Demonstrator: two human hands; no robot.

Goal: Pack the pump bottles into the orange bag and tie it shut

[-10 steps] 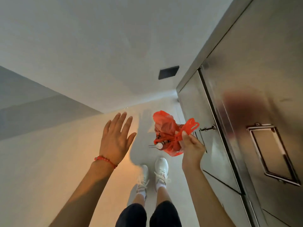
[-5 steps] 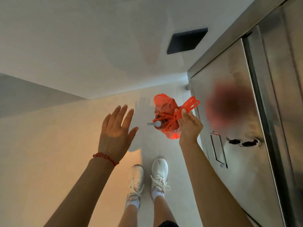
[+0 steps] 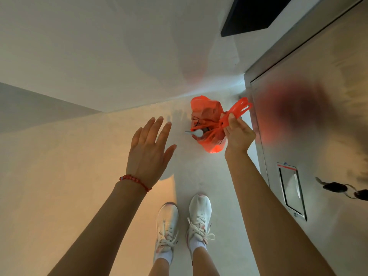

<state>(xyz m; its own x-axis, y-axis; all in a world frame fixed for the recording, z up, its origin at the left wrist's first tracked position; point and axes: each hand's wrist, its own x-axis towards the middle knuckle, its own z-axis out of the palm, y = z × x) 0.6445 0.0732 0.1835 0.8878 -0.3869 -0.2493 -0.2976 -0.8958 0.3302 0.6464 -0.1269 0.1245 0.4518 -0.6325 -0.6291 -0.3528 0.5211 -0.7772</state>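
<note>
Evidently soft: orange bag (image 3: 207, 124) hangs by knotted handles (image 3: 237, 110), right hand (image 3: 238, 134) pinching them; left hand (image 3: 148, 150) spread, empty. Likely light; pump head (image 3: 196, 133) pokes out.

floor (image 3: 59, 196): pale, warm orange glow at left | wall (image 3: 99, 46): plain white | steel cabinet (image 3: 318, 136): right side, brushed doors, recessed handle (image 3: 291, 193) | dark rectangular opening (image 3: 254, 12): up the wall

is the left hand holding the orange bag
No, the left hand is open with fingers spread, apart from the orange bag, which hangs by its handles from the right hand.
</note>
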